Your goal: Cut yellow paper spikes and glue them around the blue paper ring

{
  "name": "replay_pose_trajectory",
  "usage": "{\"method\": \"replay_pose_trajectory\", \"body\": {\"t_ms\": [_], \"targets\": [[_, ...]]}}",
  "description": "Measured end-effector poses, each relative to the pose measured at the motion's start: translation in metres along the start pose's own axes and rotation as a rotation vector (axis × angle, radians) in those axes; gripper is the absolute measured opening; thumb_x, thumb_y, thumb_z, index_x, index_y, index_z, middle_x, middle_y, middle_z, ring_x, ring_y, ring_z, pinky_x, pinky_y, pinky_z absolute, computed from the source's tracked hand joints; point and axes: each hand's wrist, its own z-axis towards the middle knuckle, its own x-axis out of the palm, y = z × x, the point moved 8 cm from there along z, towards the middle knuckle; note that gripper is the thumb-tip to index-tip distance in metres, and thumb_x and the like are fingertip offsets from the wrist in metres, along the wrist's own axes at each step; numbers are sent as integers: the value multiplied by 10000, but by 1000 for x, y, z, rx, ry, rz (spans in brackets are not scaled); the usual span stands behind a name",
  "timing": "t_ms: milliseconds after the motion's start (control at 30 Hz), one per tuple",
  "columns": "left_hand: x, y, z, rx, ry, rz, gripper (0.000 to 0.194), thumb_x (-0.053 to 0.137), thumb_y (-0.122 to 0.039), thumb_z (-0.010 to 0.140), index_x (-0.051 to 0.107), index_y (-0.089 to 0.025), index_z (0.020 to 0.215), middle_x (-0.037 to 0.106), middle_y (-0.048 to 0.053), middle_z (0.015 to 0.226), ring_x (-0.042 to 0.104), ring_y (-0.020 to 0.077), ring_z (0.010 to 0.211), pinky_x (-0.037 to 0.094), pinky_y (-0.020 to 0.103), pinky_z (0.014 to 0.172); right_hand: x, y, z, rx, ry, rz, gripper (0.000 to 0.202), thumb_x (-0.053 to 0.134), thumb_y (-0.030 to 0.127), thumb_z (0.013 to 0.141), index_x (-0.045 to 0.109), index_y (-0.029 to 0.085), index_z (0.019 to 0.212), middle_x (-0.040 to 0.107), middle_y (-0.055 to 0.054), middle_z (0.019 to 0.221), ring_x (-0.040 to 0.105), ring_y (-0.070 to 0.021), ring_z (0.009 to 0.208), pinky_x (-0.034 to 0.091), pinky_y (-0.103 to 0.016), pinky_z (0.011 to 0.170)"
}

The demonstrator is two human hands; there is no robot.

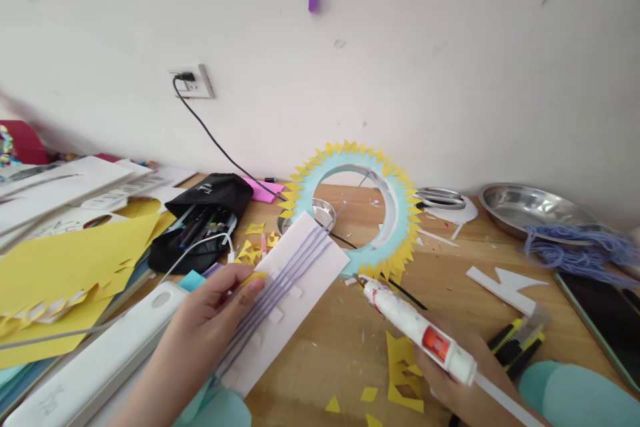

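My left hand (220,310) is closed on a white board (320,263) with several purple yarn strands (285,273) stretched along it. A bit of yellow paper (257,275) shows between its thumb and fingers. Behind the board's far end stands a light blue ring (313,177) edged with pointed yellow paper pieces (413,213); I cannot tell whether board and ring are joined. My right hand (450,367) is wrapped round a white hot glue gun (405,317) with a glue stick (505,397) coming out of its rear. The nozzle is close to the ring's lower edge.
Yellow paper sheets (100,247) and a white power strip (100,353) lie left, near a black pencil case (210,193). On the right are a metal dish (540,203), purple yarn (580,247), a phone (600,320) and a utility knife (517,340). Yellow scraps (403,370) litter the table.
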Motion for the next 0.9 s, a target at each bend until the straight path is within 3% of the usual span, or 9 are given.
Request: {"method": "replay_pose_trajectory", "body": {"t_ms": [200, 367, 567, 733, 900], "targets": [[1, -1, 1, 36, 74, 34, 269, 620, -499, 826, 669, -257, 719, 617, -7, 726, 544, 214, 731, 451, 295, 679, 5, -6, 0, 61, 76, -31, 127, 532, 364, 777, 637, 302, 813, 661, 7, 646, 628, -247, 582, 460, -357, 559], [1, -3, -1, 50, 41, 13, 273, 618, -492, 833, 667, -253, 710, 623, -17, 734, 559, 210, 750, 465, 286, 705, 2, -3, 3, 45, 60, -54, 69, 547, 367, 748, 578, 311, 724, 609, 25, 567, 591, -231, 515, 437, -345, 513], [0, 0, 2, 64, 93, 80, 310, 606, -526, 841, 681, -248, 728, 614, -11, 722, 549, 203, 712, 457, 282, 647, 2, 0, 4, 63, 40, 0, 71, 578, 355, 729, 626, 303, 721, 627, 13, 571, 591, -235, 501, 439, -347, 478], [-2, 9, 8, 28, 92, 133, 346, 587, -561, 843, 664, -242, 732, 571, -17, 695, 509, 198, 683, 426, 285, 626, 3, 4, 4, 42, 33, 38, 185, 583, 398, 752, 724, 330, 851, 665, 10, 607, 607, -236, 507, 467, -347, 506], [-3, 24, 15, -20, 73, 137, 417, 549, -631, 831, 621, -236, 720, 582, -22, 676, 520, 187, 658, 411, 266, 589, 5, 5, 3, 66, 49, 110, 144, 609, 399, 752, 715, 305, 776, 675, 1, 613, 628, -228, 536, 480, -324, 519]]}}
